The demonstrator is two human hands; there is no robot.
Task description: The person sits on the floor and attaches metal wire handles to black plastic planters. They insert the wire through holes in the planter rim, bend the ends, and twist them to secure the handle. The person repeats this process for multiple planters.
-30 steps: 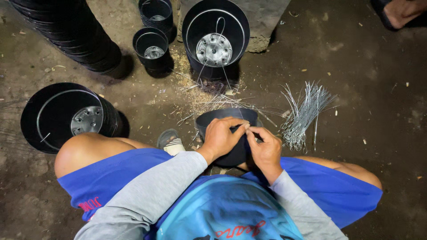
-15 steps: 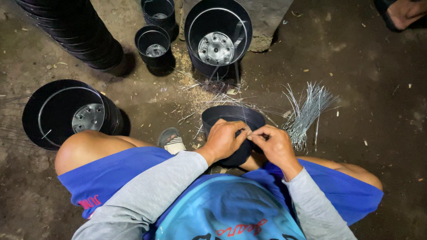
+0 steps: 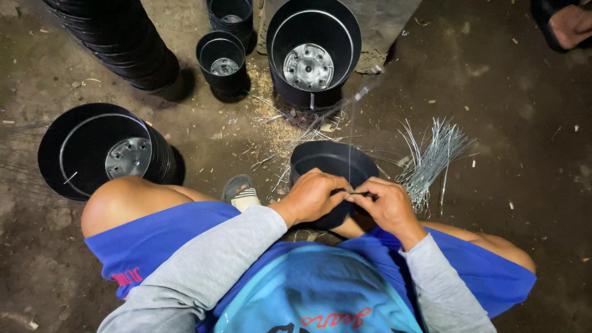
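Note:
A black plastic pot (image 3: 333, 161) sits between my knees, its mouth tipped up and away from me. My left hand (image 3: 311, 196) grips its near rim from the left. My right hand (image 3: 383, 203) is at the same rim, fingers pinched on a thin metal wire (image 3: 353, 132) that rises from the rim toward the top of the view. Both hands touch at the fingertips. A loose bundle of cut wires (image 3: 428, 159) lies on the ground just right of the pot.
A stack of black pots (image 3: 98, 148) stands at my left knee, a large pot (image 3: 312, 52) straight ahead, two small pots (image 3: 223, 58) beside it, a tall stack (image 3: 117, 37) at the far left. Straw litters the dirt floor. Another person's foot (image 3: 570, 24) is at the top right.
The pot has tipped so its open mouth now shows. My hands have shifted slightly right along the rim, and the wire now stands up from it.

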